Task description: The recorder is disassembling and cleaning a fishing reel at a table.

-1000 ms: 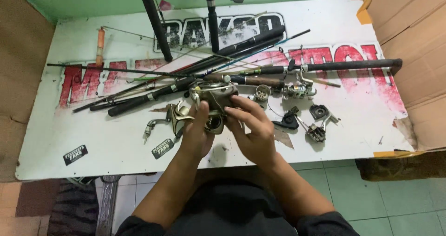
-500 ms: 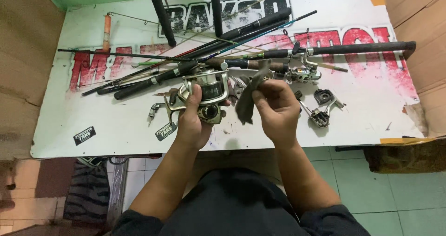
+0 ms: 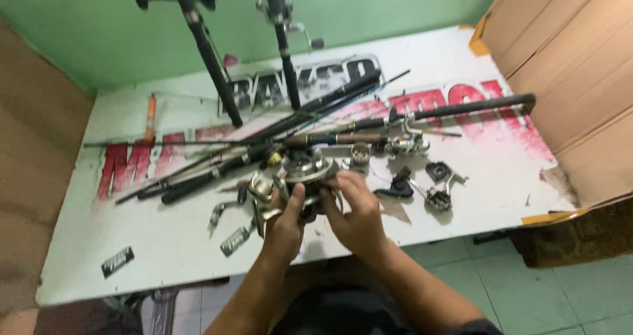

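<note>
Both my hands hold a metal fishing reel [image 3: 304, 170] just above the near edge of a white board [image 3: 165, 256] with red and black lettering. My left hand [image 3: 285, 224] grips the reel's underside, thumb up against its side. From the right, my right hand [image 3: 356, 211] closes its fingers on the reel's body. A curved handle with a dark knob [image 3: 229, 224] lies on the board just left of my left hand.
Several dark fishing rods [image 3: 310, 121] lie across the board's middle, and two more rods with reels lean on the green wall [image 3: 206, 48]. Loose reel parts [image 3: 435, 186] sit right of my hands. A cardboard sheet [image 3: 567, 78] stands at the right. Tiled floor lies below.
My right hand, which held a dark part away from the reel half a second ago, is now back on the reel. The camera has tilted up and to the right.
</note>
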